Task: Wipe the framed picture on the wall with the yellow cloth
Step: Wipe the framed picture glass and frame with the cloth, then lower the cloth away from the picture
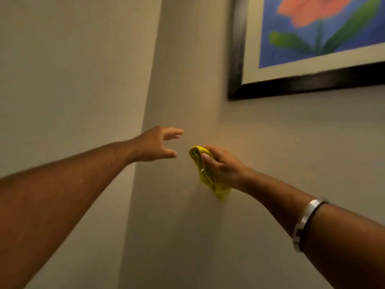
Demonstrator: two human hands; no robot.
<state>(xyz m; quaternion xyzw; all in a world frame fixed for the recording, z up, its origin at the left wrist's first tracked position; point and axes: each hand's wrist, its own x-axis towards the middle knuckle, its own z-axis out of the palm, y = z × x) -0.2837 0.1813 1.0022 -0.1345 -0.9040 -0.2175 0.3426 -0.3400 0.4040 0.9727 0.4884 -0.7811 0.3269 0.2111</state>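
The framed picture [312, 49] hangs at the upper right: a black frame, a white mat and a painted orange flower on blue. Its lower left corner is in view; the rest runs off the frame. My right hand [220, 165] is well below that corner, closed around a bunched yellow cloth [201, 170] whose end hangs down under the palm. My left hand [156, 144] is stretched out just left of the cloth, empty, with fingers spread. Both hands are in front of bare wall, apart from the picture.
A beige wall [270, 142] carries the picture. A vertical wall edge [145, 113] runs down the middle, with another wall face to its left. A metal bangle and a dark band [304, 224] sit on my right forearm.
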